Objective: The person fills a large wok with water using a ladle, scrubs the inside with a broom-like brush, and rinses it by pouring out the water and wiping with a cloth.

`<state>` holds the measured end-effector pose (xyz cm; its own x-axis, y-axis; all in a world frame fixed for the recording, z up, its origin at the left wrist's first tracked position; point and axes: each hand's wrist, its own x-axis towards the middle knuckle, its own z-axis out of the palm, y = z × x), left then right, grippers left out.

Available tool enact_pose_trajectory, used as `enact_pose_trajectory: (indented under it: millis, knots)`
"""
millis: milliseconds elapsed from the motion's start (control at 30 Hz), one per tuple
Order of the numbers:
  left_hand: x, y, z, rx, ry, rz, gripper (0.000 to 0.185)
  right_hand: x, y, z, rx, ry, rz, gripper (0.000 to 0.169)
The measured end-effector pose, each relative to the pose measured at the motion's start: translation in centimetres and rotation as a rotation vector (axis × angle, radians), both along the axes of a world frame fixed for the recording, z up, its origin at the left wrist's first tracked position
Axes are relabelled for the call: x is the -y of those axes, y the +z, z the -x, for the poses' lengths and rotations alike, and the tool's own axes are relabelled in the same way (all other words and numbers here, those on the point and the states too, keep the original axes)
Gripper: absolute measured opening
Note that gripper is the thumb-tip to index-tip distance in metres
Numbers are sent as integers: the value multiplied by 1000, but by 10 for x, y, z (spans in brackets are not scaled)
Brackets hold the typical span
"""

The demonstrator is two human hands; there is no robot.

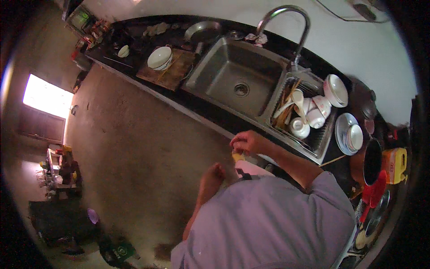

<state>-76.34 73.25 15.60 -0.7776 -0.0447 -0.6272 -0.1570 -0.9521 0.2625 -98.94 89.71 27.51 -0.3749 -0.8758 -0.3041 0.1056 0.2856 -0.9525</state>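
My right hand [248, 143] is at the front edge of the counter, its fingers curled. Just below it a small yellow thing [238, 157] shows, with something pink [253, 168] under that; whether the hand holds either is not clear. My left hand [215, 173] hangs low over the floor in front of my body, blurred and in shadow, with no held thing visible. Before me is a steel sink [215, 75] with a bare basin. Its draining side holds white bowls [315, 117], white spoons [298, 99] and chopsticks [289, 109].
A curved faucet [307, 23] rises behind the sink. Left of it, a bowl [160, 58] sits on a wooden cutting board [179, 69]. To the right are stacked plates [341, 129], a pot [372, 163], a yellow jug [399, 166] and a red plastic utensil [374, 191].
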Motion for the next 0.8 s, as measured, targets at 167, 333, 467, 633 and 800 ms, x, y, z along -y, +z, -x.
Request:
enact_pose_trajectory:
  millis: [167, 333, 467, 633, 800]
  knots:
    - [71, 82, 84, 103, 123, 422, 17, 56, -17, 86, 151, -214, 104, 28]
    - [141, 55, 126, -12, 179, 96, 17, 101, -55, 168, 267, -439, 54, 31]
    - [199, 45, 165, 7, 120, 128, 20, 141, -61, 213, 471, -674, 12, 38]
    - [311, 1, 227, -53, -287, 813, 20, 231, -83, 288, 754, -684, 293, 49]
    - [376, -26, 274, 2, -497, 1074, 20, 326, -59, 339, 762, -768, 391, 57]
